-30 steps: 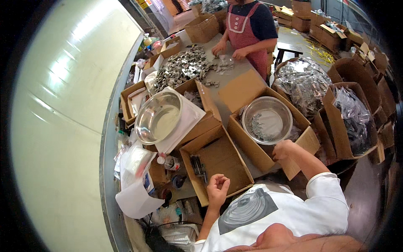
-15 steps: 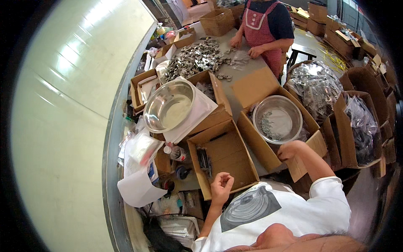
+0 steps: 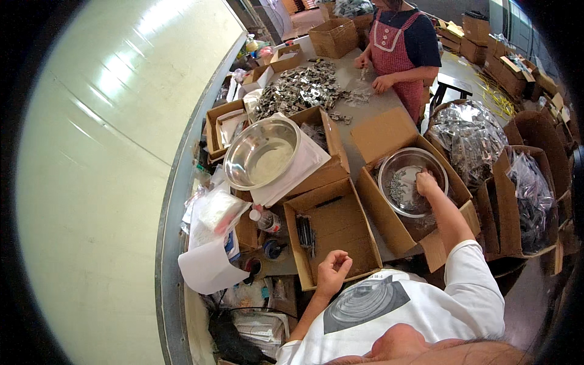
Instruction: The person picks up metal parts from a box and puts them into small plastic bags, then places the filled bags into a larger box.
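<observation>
My right hand (image 3: 427, 182) reaches into a round steel bowl (image 3: 444, 169) on the right, its fingers bent down beside a heap of small silvery metal pieces (image 3: 399, 187). Whatever those fingers grip is hidden. That bowl rests in an open cardboard box (image 3: 382, 226). My left hand (image 3: 333, 271) hovers over the near edge of another open cardboard box (image 3: 340, 213), fingers curled together with the thumb; anything in them is too small to make out. Several dark, slim pieces (image 3: 305, 234) lie along that box's left side.
A larger steel bowl (image 3: 263, 153) sits on papers over a box. Behind it is a heap of metal parts (image 3: 301, 88), where a person in a red checked apron (image 3: 395, 52) works. Bagged parts (image 3: 467, 137) fill boxes at right. A bottle (image 3: 266, 221) stands left of my box.
My right hand has moved from the near edge of the right box forward into the steel bowl. My left hand stays curled near its box. The whole view has shifted slightly.
</observation>
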### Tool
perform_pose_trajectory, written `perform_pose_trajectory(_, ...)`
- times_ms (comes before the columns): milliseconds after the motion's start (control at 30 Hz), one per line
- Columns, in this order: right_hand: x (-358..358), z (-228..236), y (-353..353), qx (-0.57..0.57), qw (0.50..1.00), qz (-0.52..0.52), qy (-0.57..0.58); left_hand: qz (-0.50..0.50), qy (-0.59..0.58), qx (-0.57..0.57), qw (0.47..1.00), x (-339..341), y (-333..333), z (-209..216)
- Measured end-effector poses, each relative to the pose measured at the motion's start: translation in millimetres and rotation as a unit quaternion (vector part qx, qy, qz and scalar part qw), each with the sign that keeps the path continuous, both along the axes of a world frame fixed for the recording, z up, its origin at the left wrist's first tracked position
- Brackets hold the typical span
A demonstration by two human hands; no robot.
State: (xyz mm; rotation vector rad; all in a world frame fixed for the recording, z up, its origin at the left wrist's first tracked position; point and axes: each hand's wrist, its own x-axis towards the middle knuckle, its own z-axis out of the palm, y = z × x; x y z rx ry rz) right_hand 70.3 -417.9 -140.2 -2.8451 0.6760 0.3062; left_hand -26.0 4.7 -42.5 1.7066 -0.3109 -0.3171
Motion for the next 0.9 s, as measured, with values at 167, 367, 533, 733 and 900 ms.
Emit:
perform_pose_trajectory(167,-14,54,13,-0.028,0.993,-0.022,-0.116,0.018,0.011,0.003,1.0,-5,5,-7)
perform_pose_trajectory(367,-53,120,95,0.113,0.915,0.121,-0.367,-0.07,0.077,0.026,0.994,4,-18,-7)
perform_pose_trajectory(533,-89,138,197,0.199,0.779,0.424,-0.418,-0.052,0.255,-0.193,0.946,8,-34,-4)
perform_pose_trajectory(733,-90,129,219,0.231,0.772,0.442,-0.393,0.007,0.375,-0.314,0.872,12,-12,-8)
perform_pose_trajectory(900,-92,138,236,0.373,0.776,0.397,-0.32,0.077,0.235,-0.201,0.948,4,-6,-15)
